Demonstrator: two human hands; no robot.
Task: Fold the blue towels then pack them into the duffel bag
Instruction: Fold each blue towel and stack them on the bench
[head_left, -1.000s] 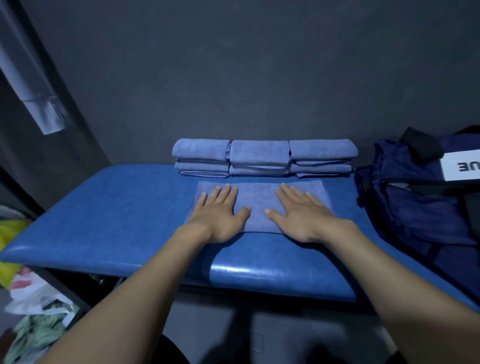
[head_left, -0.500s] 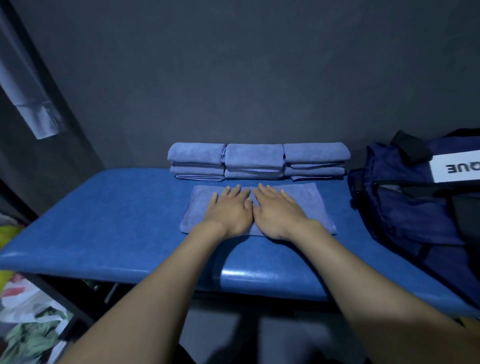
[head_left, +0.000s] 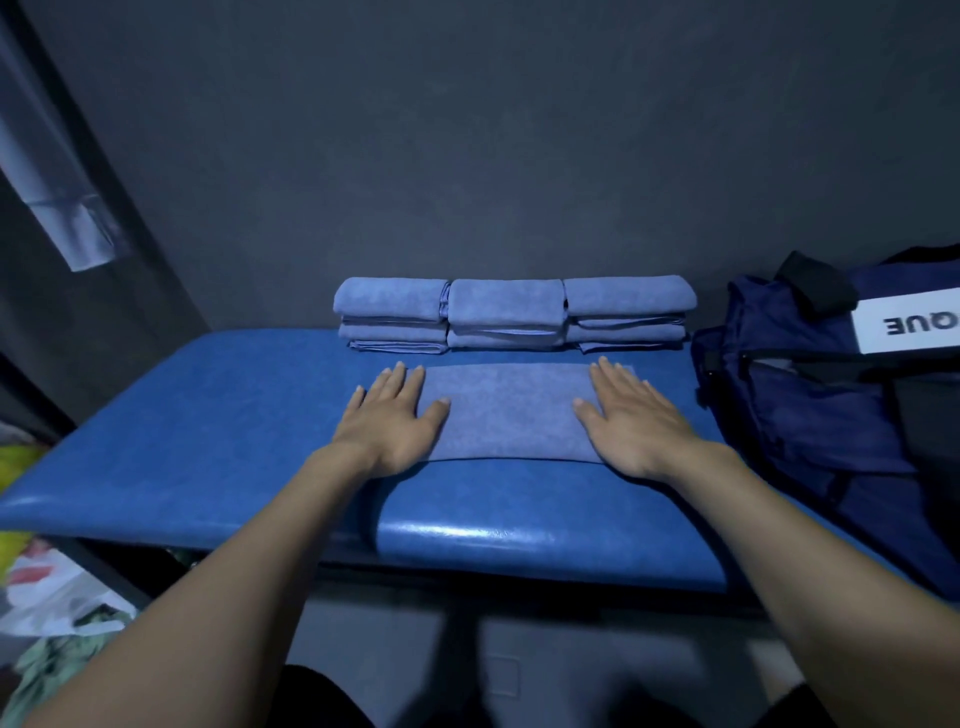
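- The towel (head_left: 506, 413) lies flat on the blue bench (head_left: 208, 415), folded to a long strip, just in front of the stacks (head_left: 511, 314) at the wall.
- The left hand (head_left: 389, 421) presses its left end, fingers straight and spread, gripping nothing.
- The right hand (head_left: 631, 423) does the same on the right end; I think both flatten the cloth so the next fold is neat.
- The bag (head_left: 831, 415) waits open at the right, within easy reach for packing.
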